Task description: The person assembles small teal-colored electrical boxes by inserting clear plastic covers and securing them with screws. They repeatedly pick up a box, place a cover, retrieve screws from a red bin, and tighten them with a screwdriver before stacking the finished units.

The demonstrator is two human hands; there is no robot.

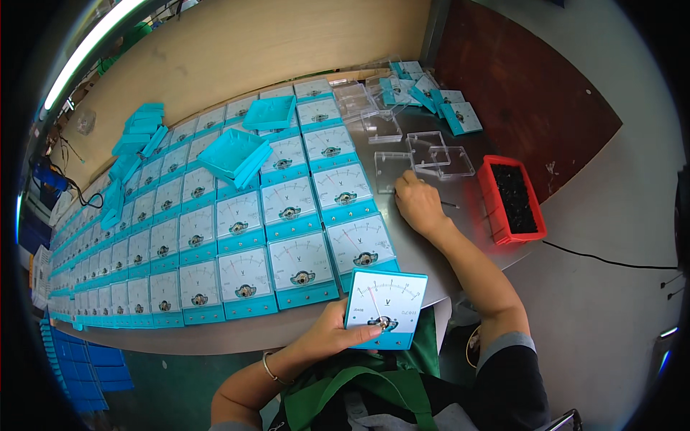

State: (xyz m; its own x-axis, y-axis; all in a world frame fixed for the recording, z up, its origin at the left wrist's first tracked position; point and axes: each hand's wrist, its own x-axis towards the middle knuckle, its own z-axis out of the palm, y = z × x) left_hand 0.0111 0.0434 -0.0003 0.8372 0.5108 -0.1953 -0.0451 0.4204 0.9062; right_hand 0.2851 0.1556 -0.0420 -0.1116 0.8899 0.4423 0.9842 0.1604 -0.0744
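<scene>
My left hand (343, 329) holds a panel voltmeter (388, 298) with a white dial and turquoise base near my body, thumb across its lower front. The dial has no cover over it that I can make out. Out over the table, my right hand (420, 202) has its fingers bent onto the near right corner of a clear plastic cover (388, 164). A thin dark rod (450, 205) sticks out beside that hand; whether I hold it is hidden. More clear covers (451, 161) lie just beyond my right hand.
Rows of similar voltmeters (290, 201) fill the table's left and middle. Turquoise empty cases (233, 154) are stacked on them. A red bin (494, 194) of small black parts stands at right. Loose meters (460, 117) lie at the back, before a wooden partition (287, 36).
</scene>
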